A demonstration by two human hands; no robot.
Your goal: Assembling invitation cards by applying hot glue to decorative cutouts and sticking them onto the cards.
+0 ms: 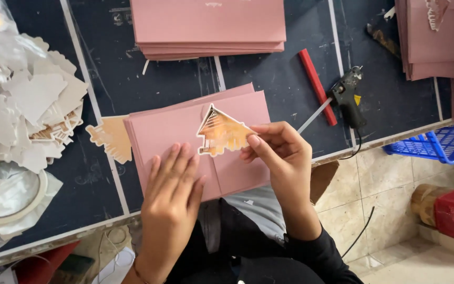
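Observation:
A small stack of pink envelopes point(240, 108) lies on the dark table in front of me. My left hand point(173, 181) rests flat on the lower left part of the top envelope, fingers together. My right hand point(279, 152) pinches the right edge of an orange house-shaped cutout point(219, 132) with a white border, which lies against the envelope's flap. Another orange cutout point(112, 138) sticks out from under the stack on the left.
A taller pile of pink envelopes point(208, 26) sits at the back, another pile point(432, 39) at the right. A black glue gun point(349, 97) and a red stick point(316, 84) lie to the right. White cutouts point(32, 105) are heaped at left, above a tape roll point(7, 192). A blue basket point(437, 142) is off the table's edge.

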